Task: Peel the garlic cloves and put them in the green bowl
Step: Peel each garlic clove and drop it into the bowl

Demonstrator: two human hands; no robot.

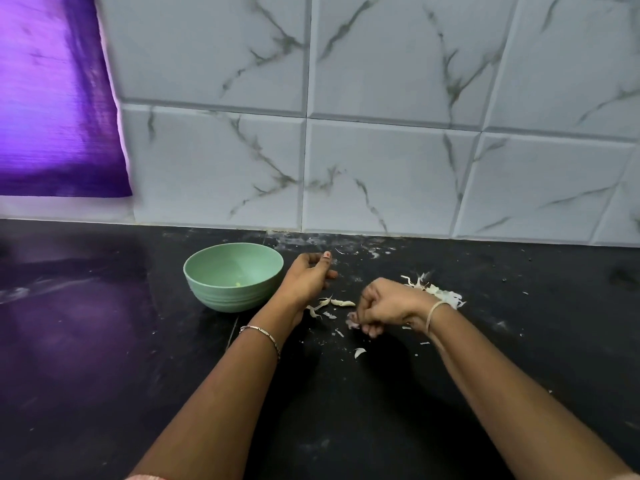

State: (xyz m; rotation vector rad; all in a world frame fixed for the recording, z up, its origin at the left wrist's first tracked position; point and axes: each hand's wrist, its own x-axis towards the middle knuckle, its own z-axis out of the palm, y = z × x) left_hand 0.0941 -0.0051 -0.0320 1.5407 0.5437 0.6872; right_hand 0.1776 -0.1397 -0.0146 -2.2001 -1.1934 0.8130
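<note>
The green bowl stands on the black counter, left of both hands, with one small pale bit at its bottom. My left hand rests just right of the bowl, its fingers loosely curled and nothing visible in them. To its right, my right hand is curled with the fingertips pointing down, and it pinches a small pale garlic clove just above the counter. Loose garlic skins lie between the two hands.
A heap of white garlic skins lies behind my right wrist. One curled skin piece and small flakes are scattered on the counter. A marbled tile wall closes the back, and a purple sheet hangs at the far left.
</note>
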